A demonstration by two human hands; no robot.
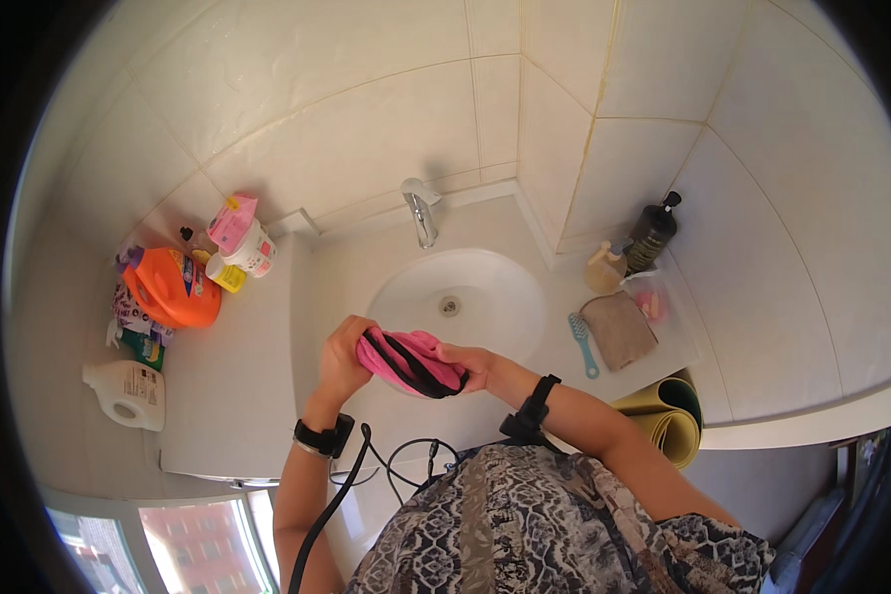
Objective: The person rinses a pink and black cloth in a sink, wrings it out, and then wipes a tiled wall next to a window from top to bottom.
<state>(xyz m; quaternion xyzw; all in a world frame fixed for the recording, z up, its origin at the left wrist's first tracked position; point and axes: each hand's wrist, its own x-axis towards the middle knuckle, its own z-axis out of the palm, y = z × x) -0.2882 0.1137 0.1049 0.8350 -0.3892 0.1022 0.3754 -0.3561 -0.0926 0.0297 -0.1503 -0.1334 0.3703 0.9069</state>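
A pink cloth with black edging (412, 362) is bunched between my two hands over the near rim of a white oval washbasin (505, 297). My left hand (347, 361) grips its left end, fingers curled around the far side. At the right end, my right hand (469, 364) holds the cloth, with the thumb on top and the other fingers partly hidden beneath. Beyond the basin stands a chrome faucet (420, 211); no running water is visible.
Left of the basin stand an orange detergent jug (174, 288), a white jug (130, 393) and a white tub (252, 249). At right are a light-blue brush (583, 345), a folded brown cloth (618, 330), a pump bottle (606, 269), a black bottle (652, 234) and rolled yellow mats (672, 431). Black cables (334, 505) hang near my left forearm.
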